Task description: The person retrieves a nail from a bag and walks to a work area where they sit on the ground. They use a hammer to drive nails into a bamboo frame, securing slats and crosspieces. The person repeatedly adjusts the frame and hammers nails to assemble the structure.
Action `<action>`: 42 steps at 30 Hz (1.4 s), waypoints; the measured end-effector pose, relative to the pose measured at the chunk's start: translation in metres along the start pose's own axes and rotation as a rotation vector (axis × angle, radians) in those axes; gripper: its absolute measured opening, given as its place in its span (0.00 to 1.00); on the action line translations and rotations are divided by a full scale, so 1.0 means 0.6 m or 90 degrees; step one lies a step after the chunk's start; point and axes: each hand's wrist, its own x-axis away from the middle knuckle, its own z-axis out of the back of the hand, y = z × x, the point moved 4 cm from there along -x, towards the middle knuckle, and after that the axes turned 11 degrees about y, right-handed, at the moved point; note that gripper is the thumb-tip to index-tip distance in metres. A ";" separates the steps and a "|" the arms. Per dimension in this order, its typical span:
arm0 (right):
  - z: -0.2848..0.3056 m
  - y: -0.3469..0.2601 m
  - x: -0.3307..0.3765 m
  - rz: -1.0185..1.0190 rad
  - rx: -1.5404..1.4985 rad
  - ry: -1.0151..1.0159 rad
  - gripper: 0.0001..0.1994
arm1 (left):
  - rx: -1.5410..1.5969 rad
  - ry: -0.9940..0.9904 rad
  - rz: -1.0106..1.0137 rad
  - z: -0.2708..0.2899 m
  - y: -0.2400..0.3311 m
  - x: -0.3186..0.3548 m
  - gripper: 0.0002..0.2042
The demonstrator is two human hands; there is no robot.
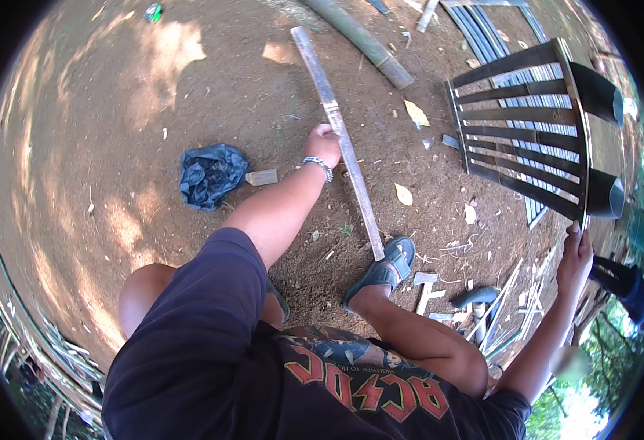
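Bamboo slat (340,139), long, pale, flat, gripped by left hand (323,143); right hand (575,257) clasps slatted frame (524,125).

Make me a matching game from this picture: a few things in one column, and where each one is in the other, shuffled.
Things:
1. long bamboo slat
2. slatted bamboo frame
3. dark blue crumpled cloth
4. sandal

Places:
A. lying on the bare dirt, held by nobody
B. on the person's foot, at the slat's near end
C. gripped by the left hand
D. held at its edge by the right hand

Pairs: 1-C, 2-D, 3-A, 4-B
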 end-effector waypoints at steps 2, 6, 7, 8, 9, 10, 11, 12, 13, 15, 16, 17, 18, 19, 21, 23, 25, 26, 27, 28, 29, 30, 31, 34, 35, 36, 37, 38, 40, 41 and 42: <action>0.000 -0.019 0.012 0.027 0.020 0.056 0.22 | 0.019 0.006 0.054 -0.004 0.004 0.002 0.07; -0.019 -0.060 0.051 0.054 0.097 0.124 0.21 | 0.019 -0.031 0.168 -0.007 -0.033 0.038 0.08; -0.029 -0.069 0.064 0.042 0.114 0.119 0.18 | 0.023 -0.018 0.184 -0.004 -0.041 0.049 0.08; -0.041 -0.076 0.081 0.090 0.122 0.147 0.16 | 0.030 -0.008 0.201 -0.005 -0.038 0.069 0.08; -0.049 -0.076 0.103 0.144 0.135 0.179 0.14 | 0.043 -0.002 0.218 -0.013 -0.035 0.082 0.09; -0.063 -0.058 0.129 0.172 0.146 0.170 0.12 | 0.024 -0.024 0.208 -0.019 -0.047 0.085 0.09; -0.082 -0.039 0.155 0.202 0.153 0.164 0.11 | 0.028 -0.021 0.191 -0.028 -0.057 0.085 0.08; -0.117 -0.027 0.185 0.203 0.156 0.122 0.10 | 0.027 -0.007 0.170 -0.023 -0.066 0.083 0.08; -0.144 -0.023 0.214 0.208 0.170 0.082 0.09 | 0.033 0.000 0.156 -0.030 -0.073 0.089 0.08; -0.211 -0.023 0.279 0.170 0.229 -0.006 0.09 | 0.028 0.018 0.138 -0.047 -0.068 0.119 0.07; -0.238 -0.029 0.315 0.168 0.194 -0.037 0.10 | 0.025 0.030 0.129 -0.048 -0.067 0.129 0.07; -0.267 -0.040 0.351 0.165 0.150 -0.068 0.12 | 0.099 0.011 0.165 -0.042 -0.074 0.125 0.07; -0.299 -0.047 0.377 0.131 0.134 -0.135 0.13 | 0.173 -0.005 0.206 -0.032 -0.091 0.120 0.07; -0.327 -0.050 0.399 0.098 0.122 -0.206 0.14 | 0.248 -0.019 0.251 -0.023 -0.114 0.118 0.08; -0.380 -0.057 0.431 0.036 0.086 -0.302 0.16 | 0.404 -0.047 0.326 -0.010 -0.142 0.102 0.09; -0.411 -0.064 0.447 0.000 0.056 -0.351 0.16 | 0.465 -0.033 0.374 0.011 -0.158 0.095 0.11; -0.447 -0.054 0.468 -0.008 0.030 -0.359 0.16 | 0.395 0.013 0.374 0.034 -0.163 0.092 0.12; -0.462 -0.054 0.477 -0.020 -0.002 -0.371 0.17 | 0.342 0.039 0.357 0.053 -0.164 0.090 0.11; -0.476 -0.056 0.484 -0.008 -0.012 -0.368 0.17 | 0.298 0.058 0.334 0.065 -0.164 0.089 0.10; -0.490 -0.059 0.490 0.003 -0.022 -0.364 0.17 | 0.253 0.080 0.316 0.078 -0.165 0.092 0.09; -0.499 -0.059 0.497 0.008 -0.023 -0.358 0.17 | 0.217 0.090 0.299 0.073 -0.152 0.109 0.08; -0.493 -0.086 0.489 -0.032 -0.026 -0.417 0.16 | 0.165 0.086 0.284 0.077 -0.145 0.111 0.07; -0.503 -0.098 0.497 -0.029 -0.036 -0.427 0.16 | 0.109 0.080 0.270 0.083 -0.137 0.112 0.06; -0.519 -0.115 0.503 -0.026 -0.043 -0.461 0.16 | -0.152 0.004 0.225 0.106 -0.120 0.095 0.10; -0.524 -0.110 0.508 -0.021 -0.049 -0.452 0.16 | -0.266 -0.023 0.191 0.121 -0.110 0.092 0.10; -0.530 -0.103 0.512 -0.013 -0.056 -0.442 0.15 | -0.379 -0.048 0.153 0.137 -0.099 0.082 0.09; -0.537 -0.099 0.514 -0.006 -0.064 -0.431 0.15 | -0.427 0.015 0.063 0.157 -0.082 0.063 0.09; -0.530 -0.105 0.512 -0.008 -0.066 -0.444 0.15 | -0.475 0.079 -0.023 0.180 -0.061 0.054 0.10; -0.531 -0.101 0.515 0.002 -0.070 -0.419 0.14 | -0.508 0.182 -0.145 0.203 -0.033 0.047 0.11; -0.522 -0.093 0.517 0.001 -0.063 -0.406 0.14 | -0.493 0.212 -0.177 0.187 0.008 0.066 0.12; -0.504 -0.105 0.512 -0.011 -0.064 -0.426 0.14 | -0.478 0.251 -0.214 0.182 0.051 0.078 0.13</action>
